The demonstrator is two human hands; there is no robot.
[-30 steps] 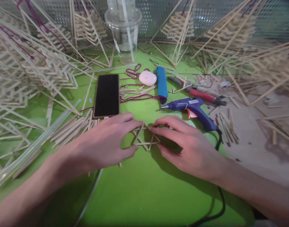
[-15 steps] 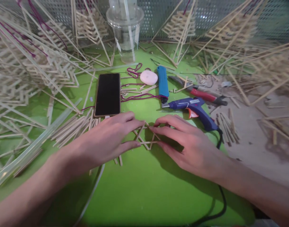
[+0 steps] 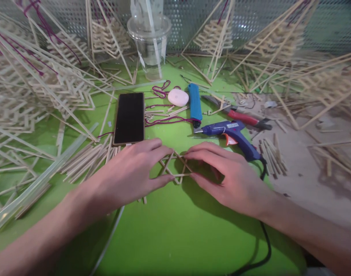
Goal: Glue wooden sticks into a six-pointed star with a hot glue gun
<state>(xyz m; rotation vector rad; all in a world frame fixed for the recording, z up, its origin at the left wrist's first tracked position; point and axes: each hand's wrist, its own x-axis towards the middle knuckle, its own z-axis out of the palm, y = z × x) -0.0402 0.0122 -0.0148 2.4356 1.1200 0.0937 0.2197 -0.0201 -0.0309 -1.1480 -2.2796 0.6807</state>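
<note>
A small star-shaped frame of thin wooden sticks (image 3: 179,175) lies between my hands at the middle of the green table. My left hand (image 3: 135,168) grips its left side, with the thumb at the near edge and the fingers at the far edge. On the other side my right hand (image 3: 230,176) pinches the right corners between thumb and fingers. The fingertips cover parts of the frame. Just beyond my right hand rests a blue glue gun (image 3: 233,132) with an orange trigger. A black phone (image 3: 129,118) lies past my left hand.
Stick-built structures with purple string (image 3: 60,84) crowd the back and left. A clear plastic cup (image 3: 151,46) stands behind the phone. A pink rounded object (image 3: 178,97), a blue cutter (image 3: 195,101) and red-handled pliers (image 3: 241,115) lie mid-table. Loose sticks (image 3: 86,159) lie at left.
The view has shifted slightly. My right fingers have moved a little along the frame's right side, and more of its right corner shows. Both hands stay on the frame.
</note>
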